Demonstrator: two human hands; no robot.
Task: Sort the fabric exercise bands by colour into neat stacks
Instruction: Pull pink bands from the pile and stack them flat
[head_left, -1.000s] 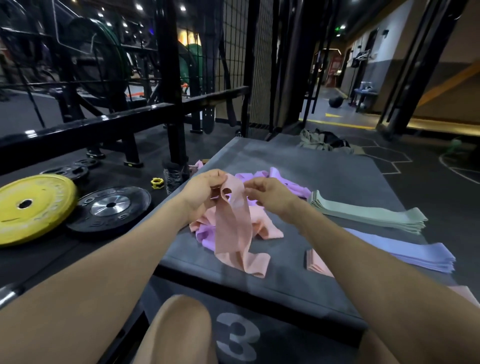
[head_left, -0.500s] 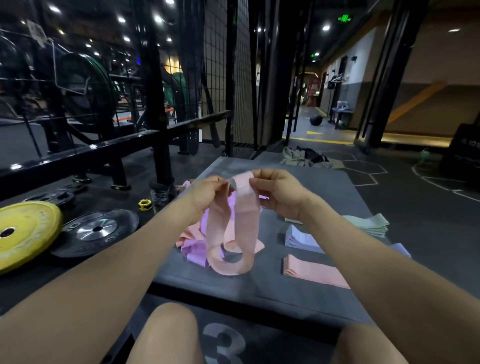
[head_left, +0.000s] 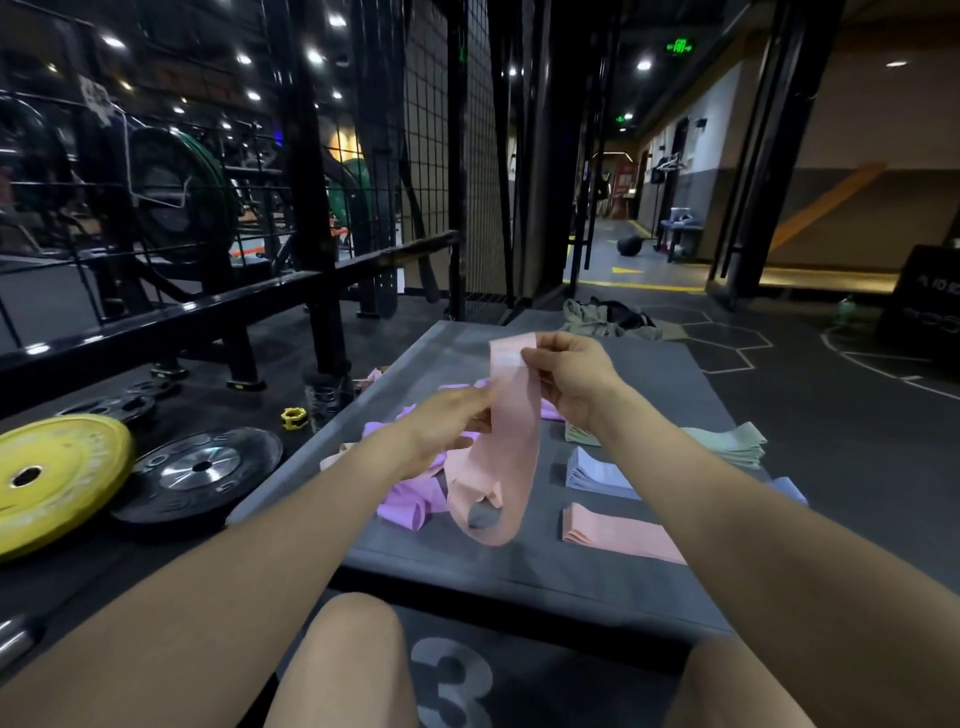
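Observation:
A pink band (head_left: 511, 447) hangs as a long loop above the grey padded box (head_left: 519, 566). My right hand (head_left: 571, 379) pinches its top end, raised. Lower down, my left hand (head_left: 447, 426) touches the band's left edge with its fingers stretched along it; whether it grips is unclear. Behind the loop lies an unsorted heap of purple and pink bands (head_left: 405, 493). On the right of the box sit three flat stacks: green (head_left: 727, 441) farthest, lilac-blue (head_left: 597, 475) in the middle, pink (head_left: 618, 532) nearest me.
A yellow weight plate (head_left: 52, 478) and a black plate (head_left: 197, 473) lie on the floor to the left, beside a black rack frame (head_left: 317, 260). A small yellow collar (head_left: 294, 418) sits near the box. My knees (head_left: 343, 665) are below the box's front edge.
My right hand lifted the pink band's top end higher. My left hand slid down from the top to the band's middle edge. The view tilted up slightly.

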